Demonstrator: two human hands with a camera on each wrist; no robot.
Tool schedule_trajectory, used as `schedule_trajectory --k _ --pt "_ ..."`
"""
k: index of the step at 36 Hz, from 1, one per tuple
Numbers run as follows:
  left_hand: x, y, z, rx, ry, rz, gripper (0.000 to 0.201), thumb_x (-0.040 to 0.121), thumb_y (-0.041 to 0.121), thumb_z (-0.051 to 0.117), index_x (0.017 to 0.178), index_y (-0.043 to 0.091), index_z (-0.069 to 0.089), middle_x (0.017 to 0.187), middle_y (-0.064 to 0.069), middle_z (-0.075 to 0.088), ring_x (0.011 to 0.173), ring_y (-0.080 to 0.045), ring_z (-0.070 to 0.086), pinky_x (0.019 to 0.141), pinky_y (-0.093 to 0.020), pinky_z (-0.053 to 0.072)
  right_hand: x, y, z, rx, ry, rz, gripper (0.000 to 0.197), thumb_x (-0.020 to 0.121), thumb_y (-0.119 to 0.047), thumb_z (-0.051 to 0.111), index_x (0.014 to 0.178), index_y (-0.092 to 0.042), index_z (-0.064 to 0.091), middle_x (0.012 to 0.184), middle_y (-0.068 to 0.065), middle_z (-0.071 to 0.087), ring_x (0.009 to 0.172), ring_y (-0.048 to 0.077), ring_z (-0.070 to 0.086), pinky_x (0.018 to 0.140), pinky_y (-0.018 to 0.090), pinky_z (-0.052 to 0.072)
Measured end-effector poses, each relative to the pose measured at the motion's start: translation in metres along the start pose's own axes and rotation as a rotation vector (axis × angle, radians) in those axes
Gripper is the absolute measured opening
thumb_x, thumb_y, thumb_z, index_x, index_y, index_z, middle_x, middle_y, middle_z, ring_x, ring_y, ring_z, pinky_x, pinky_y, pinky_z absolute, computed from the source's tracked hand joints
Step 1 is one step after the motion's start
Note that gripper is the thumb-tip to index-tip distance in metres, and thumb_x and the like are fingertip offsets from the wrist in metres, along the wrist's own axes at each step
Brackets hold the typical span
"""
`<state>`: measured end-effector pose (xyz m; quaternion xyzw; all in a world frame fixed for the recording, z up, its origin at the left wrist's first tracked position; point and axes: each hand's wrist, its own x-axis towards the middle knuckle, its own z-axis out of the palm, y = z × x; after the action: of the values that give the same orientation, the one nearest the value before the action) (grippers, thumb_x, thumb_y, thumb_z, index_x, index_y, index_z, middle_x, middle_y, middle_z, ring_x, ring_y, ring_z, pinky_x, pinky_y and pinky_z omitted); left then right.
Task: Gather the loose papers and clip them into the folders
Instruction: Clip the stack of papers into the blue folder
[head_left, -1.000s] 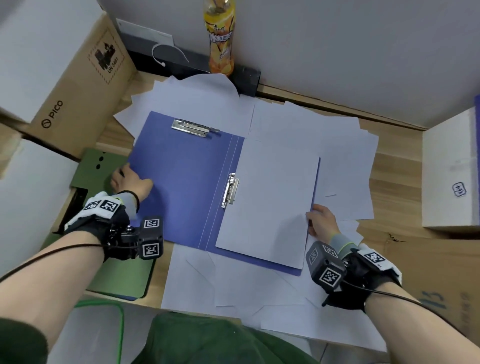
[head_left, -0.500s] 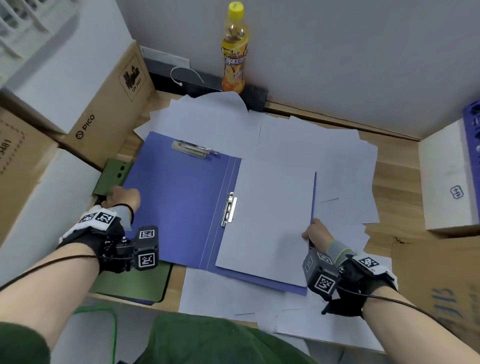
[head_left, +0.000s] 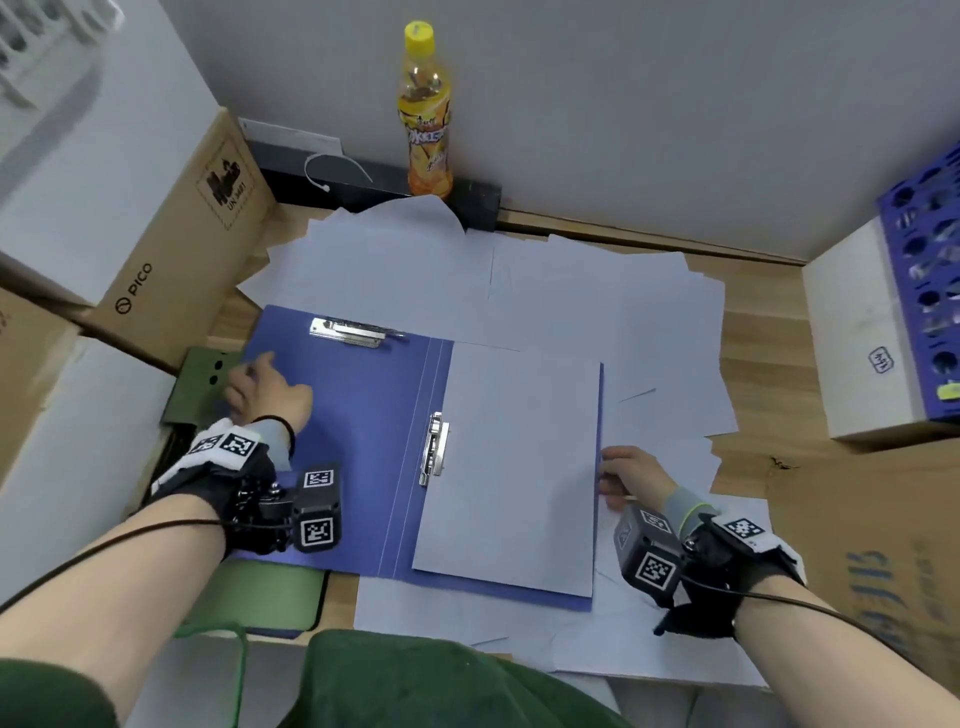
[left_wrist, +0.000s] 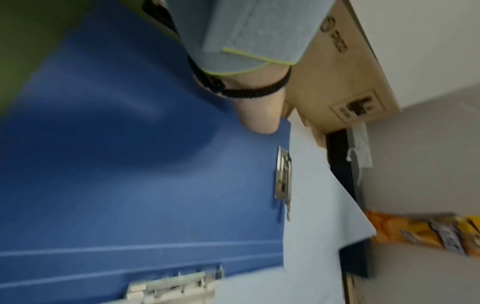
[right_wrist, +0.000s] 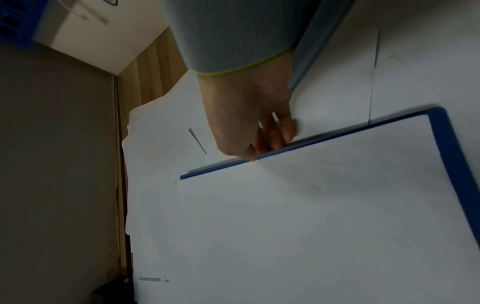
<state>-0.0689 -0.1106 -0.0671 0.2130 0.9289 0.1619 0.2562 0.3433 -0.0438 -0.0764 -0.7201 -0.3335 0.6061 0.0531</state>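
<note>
A blue folder (head_left: 363, 426) lies open on the desk. A white sheet (head_left: 519, 467) covers its right half beside the metal spine clip (head_left: 434, 449). A second metal clip (head_left: 353, 331) sits at the top of the left cover. My left hand (head_left: 254, 371) holds the folder's left edge, thumb (left_wrist: 259, 119) on top of the blue cover (left_wrist: 130, 185). My right hand (head_left: 613, 473) pinches the folder's right edge (right_wrist: 337, 135), fingertips (right_wrist: 275, 142) against the rim next to the sheet (right_wrist: 311, 205). Several loose white papers (head_left: 597, 296) lie spread under and around the folder.
A green folder (head_left: 249, 592) lies under the blue one at the left. A PICO cardboard box (head_left: 171, 234) stands at the back left, an orange drink bottle (head_left: 423, 114) by the wall. A white box (head_left: 857, 338) and blue crate (head_left: 930, 260) stand right, flat cardboard (head_left: 857, 545) below them.
My left hand has slid further up the folder's left edge, thumb now on the cover. The right hand stays at the right edge. The head view has tilted upward.
</note>
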Motion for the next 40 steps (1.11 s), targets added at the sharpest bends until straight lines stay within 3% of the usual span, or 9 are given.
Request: schedule_trajectory --k 6,9,13,23,25,27,30,35,40 --pt "-0.006 0.067 0.049 -0.147 -0.396 0.244 0.044 0.089 0.0 0.05 0.132 0.006 0.05 0.131 -0.018 0.052 0.11 -0.033 0.054 0.089 -0.038 0.044 0.002 -0.011 -0.03 0.157 0.013 -0.032 0.016 0.092 0.002 0.05 0.099 -0.013 0.052 0.076 0.008 0.053 0.057 0.018 0.052 0.041 0.018 0.048" --pt "-0.021 0.096 0.072 -0.179 -0.561 0.271 0.038 0.092 0.001 0.045 0.13 0.006 0.049 0.118 -0.017 0.056 0.083 -0.023 0.052 0.067 -0.027 0.043 0.007 -0.014 -0.044 0.195 0.013 -0.041 0.014 0.092 0.0 0.051 0.095 -0.013 0.055 0.076 0.007 0.055 0.05 0.012 0.056 0.045 0.018 0.049" --pt "-0.04 0.125 0.1 -0.193 -0.722 0.268 0.029 0.095 0.004 0.044 0.122 0.007 0.054 0.102 -0.006 0.056 0.069 -0.015 0.051 0.06 -0.024 0.04 0.02 -0.012 -0.062 0.232 0.027 -0.018 0.015 0.093 0.001 0.05 0.094 -0.014 0.053 0.07 0.006 0.051 0.037 0.005 0.049 0.041 0.016 0.039" --pt "-0.053 0.163 0.145 -0.122 -0.71 0.194 0.039 0.092 0.011 0.045 0.129 0.02 0.051 0.099 -0.005 0.065 0.061 -0.023 0.056 0.054 -0.025 0.041 0.057 -0.018 -0.107 0.212 0.146 -0.028 0.027 0.093 -0.006 0.051 0.119 -0.015 0.052 0.079 0.0 0.052 0.06 0.007 0.051 0.055 0.019 0.044" --pt "-0.053 0.176 0.151 -0.108 -0.658 0.232 0.036 0.093 0.012 0.049 0.127 0.017 0.056 0.112 -0.011 0.065 0.071 -0.023 0.057 0.057 -0.024 0.045 0.067 -0.025 -0.117 0.173 0.251 -0.071 0.039 0.091 -0.009 0.055 0.13 -0.011 0.048 0.098 0.003 0.059 0.072 0.01 0.051 0.056 0.016 0.042" --pt "-0.05 0.185 0.152 -0.04 -0.572 0.348 0.034 0.095 0.018 0.05 0.128 0.016 0.058 0.127 -0.012 0.061 0.103 -0.029 0.06 0.083 -0.03 0.05 0.071 -0.034 -0.123 0.157 0.367 -0.092 0.047 0.089 -0.015 0.06 0.134 -0.013 0.046 0.131 0.005 0.053 0.1 0.018 0.058 0.072 0.024 0.044" --pt "-0.044 0.2 0.162 0.082 -0.411 0.481 0.039 0.097 0.03 0.046 0.131 0.014 0.057 0.139 -0.01 0.053 0.133 -0.028 0.044 0.112 -0.034 0.031 0.079 -0.048 -0.135 0.057 0.418 -0.099 0.062 0.084 -0.027 0.066 0.138 -0.015 0.041 0.144 0.003 0.042 0.126 0.023 0.047 0.099 0.032 0.04" --pt "-0.047 0.216 0.173 0.136 -0.426 0.432 0.052 0.095 0.024 0.046 0.146 0.021 0.036 0.155 -0.01 0.023 0.143 -0.03 0.016 0.115 -0.036 0.016 0.09 -0.066 -0.143 0.04 0.365 -0.072 0.08 0.08 -0.035 0.069 0.146 -0.018 0.028 0.15 0.002 0.033 0.133 0.023 0.04 0.109 0.04 0.036" --pt "-0.055 0.226 0.181 0.138 -0.462 0.467 0.062 0.09 0.014 0.047 0.149 0.022 0.029 0.155 -0.006 0.022 0.142 -0.03 0.012 0.113 -0.035 0.015 0.101 -0.083 -0.141 0.101 0.314 -0.076 0.07 0.084 -0.027 0.068 0.142 -0.006 0.033 0.146 0.004 0.04 0.127 0.022 0.047 0.101 0.032 0.039"
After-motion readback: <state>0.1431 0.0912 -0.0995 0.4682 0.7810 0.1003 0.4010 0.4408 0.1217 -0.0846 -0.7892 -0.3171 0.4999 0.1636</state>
